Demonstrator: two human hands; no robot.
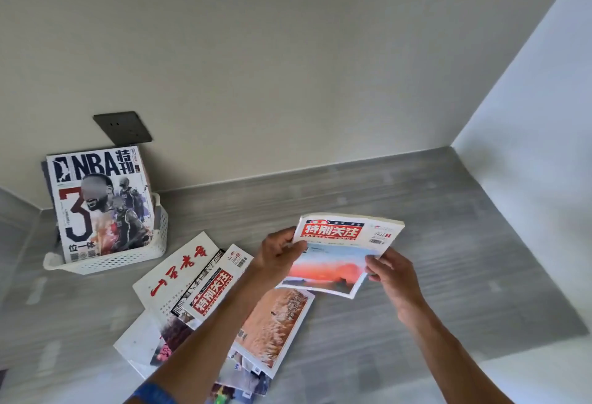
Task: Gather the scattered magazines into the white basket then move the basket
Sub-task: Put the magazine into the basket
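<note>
1. Your left hand (278, 251) grips the upper left corner of a magazine (339, 254), its fingers (296, 245) closed on the edge just below the red title band.
2. Your right hand (389, 272) pinches the same magazine at its right edge, its fingertips (371, 267) pressed onto the cover beside the sunset picture (the thumb is hidden behind the page).
3. The magazine is off the counter (416, 211), cover up, its lower half curling down between your two hands.
4. Below and left of your left fingers, partly under that forearm, a pile (192, 304) of magazines lies fanned on the counter; the top one has the same red title.
5. Well left of your left fingers, and farther from you, the white basket (128, 258) sits near the wall (288, 67) with an NBA issue (99, 202) standing upright in it.
6. A dark socket (123, 126) is on the wall just above that issue.
7. A blue band (153, 394) shows on your left forearm at the frame's bottom edge.
</note>
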